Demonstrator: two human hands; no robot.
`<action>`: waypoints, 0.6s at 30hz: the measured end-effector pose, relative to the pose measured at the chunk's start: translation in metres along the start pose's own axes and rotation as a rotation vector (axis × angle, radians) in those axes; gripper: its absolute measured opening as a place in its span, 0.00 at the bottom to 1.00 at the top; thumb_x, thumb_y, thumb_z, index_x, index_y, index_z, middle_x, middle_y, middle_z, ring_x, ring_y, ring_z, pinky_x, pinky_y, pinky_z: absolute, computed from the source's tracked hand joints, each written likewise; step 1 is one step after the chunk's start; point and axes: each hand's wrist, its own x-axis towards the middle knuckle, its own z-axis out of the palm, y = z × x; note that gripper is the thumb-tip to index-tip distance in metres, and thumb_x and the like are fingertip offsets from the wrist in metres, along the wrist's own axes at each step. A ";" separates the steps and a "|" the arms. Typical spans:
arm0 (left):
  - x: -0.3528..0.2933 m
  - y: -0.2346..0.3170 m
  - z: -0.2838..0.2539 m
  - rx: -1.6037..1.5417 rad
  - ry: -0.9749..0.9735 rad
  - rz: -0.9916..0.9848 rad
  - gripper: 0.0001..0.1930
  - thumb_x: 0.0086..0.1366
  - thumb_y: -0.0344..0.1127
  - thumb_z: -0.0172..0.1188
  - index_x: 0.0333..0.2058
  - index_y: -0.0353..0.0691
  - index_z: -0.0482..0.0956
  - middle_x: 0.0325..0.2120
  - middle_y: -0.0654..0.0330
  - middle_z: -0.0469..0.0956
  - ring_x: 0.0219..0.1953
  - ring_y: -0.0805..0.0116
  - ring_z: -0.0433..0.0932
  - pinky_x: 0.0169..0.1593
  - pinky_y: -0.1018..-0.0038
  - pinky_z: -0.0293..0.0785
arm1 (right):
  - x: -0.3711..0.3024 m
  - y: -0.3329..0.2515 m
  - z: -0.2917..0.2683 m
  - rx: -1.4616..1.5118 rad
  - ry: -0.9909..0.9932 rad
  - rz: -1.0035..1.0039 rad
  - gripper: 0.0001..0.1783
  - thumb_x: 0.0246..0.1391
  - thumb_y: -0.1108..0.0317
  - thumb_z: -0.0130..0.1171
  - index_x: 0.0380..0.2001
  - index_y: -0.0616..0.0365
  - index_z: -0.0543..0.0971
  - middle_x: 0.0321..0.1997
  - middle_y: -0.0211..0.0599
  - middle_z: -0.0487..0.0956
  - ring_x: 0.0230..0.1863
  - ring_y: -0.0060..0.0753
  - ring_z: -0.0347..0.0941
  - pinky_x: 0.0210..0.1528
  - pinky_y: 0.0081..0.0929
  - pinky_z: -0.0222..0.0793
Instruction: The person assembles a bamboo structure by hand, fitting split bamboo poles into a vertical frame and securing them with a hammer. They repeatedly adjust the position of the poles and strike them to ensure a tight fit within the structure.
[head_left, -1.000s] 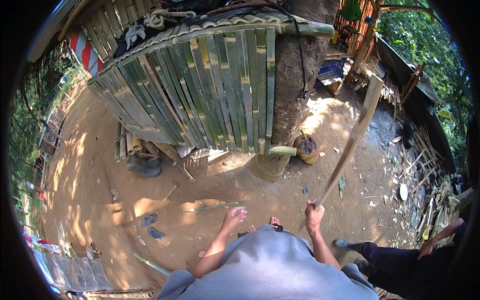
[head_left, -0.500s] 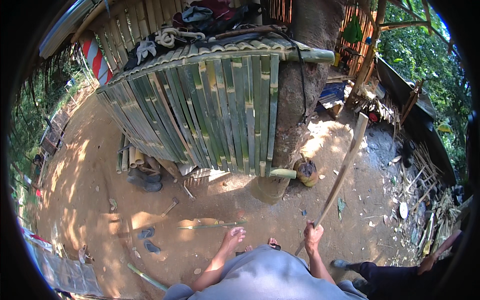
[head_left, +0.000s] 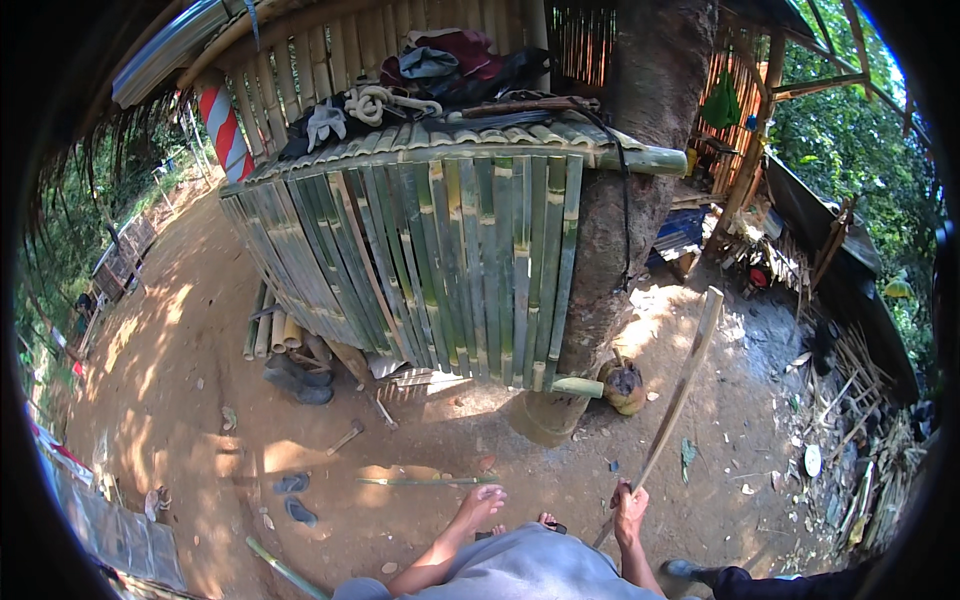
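Observation:
My right hand (head_left: 629, 510) is wrapped round a long wooden stick (head_left: 683, 385), which slants up and away to the right; its lower end passes down beside my body. My left hand (head_left: 482, 503) is held out in front of me with nothing in it, its fingers loosely apart. Ahead stands a structure faced with upright green bamboo slats (head_left: 470, 260). A tree trunk (head_left: 600, 300) rises at its right end. The stick's top is to the right of the trunk and apart from it.
On the bamboo top lie a coiled rope (head_left: 385, 104), a glove (head_left: 326, 122) and dark cloths. A brown coconut (head_left: 624, 387) sits by the trunk. Sandals (head_left: 300, 510), boots (head_left: 298, 381), a hammer (head_left: 346, 437) and a bamboo strip (head_left: 430, 481) lie on the dirt. Another person's leg (head_left: 760, 583) shows at lower right.
The view has tilted up a little, so everything sits lower and slightly right. My right hand still grips the stick. The other person's hand at the right has left the view.

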 end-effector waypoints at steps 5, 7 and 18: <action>0.003 -0.007 -0.001 -0.015 -0.005 0.004 0.20 0.72 0.40 0.52 0.57 0.35 0.71 0.50 0.53 0.78 0.49 0.64 0.79 0.52 0.70 0.74 | -0.004 -0.003 0.001 -0.033 -0.006 0.021 0.13 0.58 0.64 0.55 0.21 0.57 0.71 0.17 0.27 0.67 0.17 0.20 0.63 0.21 0.23 0.61; 0.003 -0.009 -0.003 -0.035 0.002 0.008 0.19 0.72 0.40 0.53 0.57 0.35 0.71 0.50 0.53 0.78 0.49 0.64 0.78 0.52 0.70 0.74 | -0.004 -0.004 0.004 -0.056 -0.024 0.025 0.12 0.58 0.64 0.55 0.23 0.59 0.73 0.16 0.27 0.67 0.17 0.20 0.63 0.21 0.23 0.61; -0.005 -0.013 -0.003 -0.011 -0.007 0.003 0.23 0.72 0.42 0.53 0.59 0.34 0.68 0.54 0.49 0.75 0.55 0.60 0.75 0.55 0.67 0.74 | -0.009 0.019 0.001 -0.117 -0.060 -0.002 0.15 0.59 0.61 0.58 0.21 0.57 0.72 0.14 0.20 0.64 0.15 0.14 0.58 0.18 0.19 0.52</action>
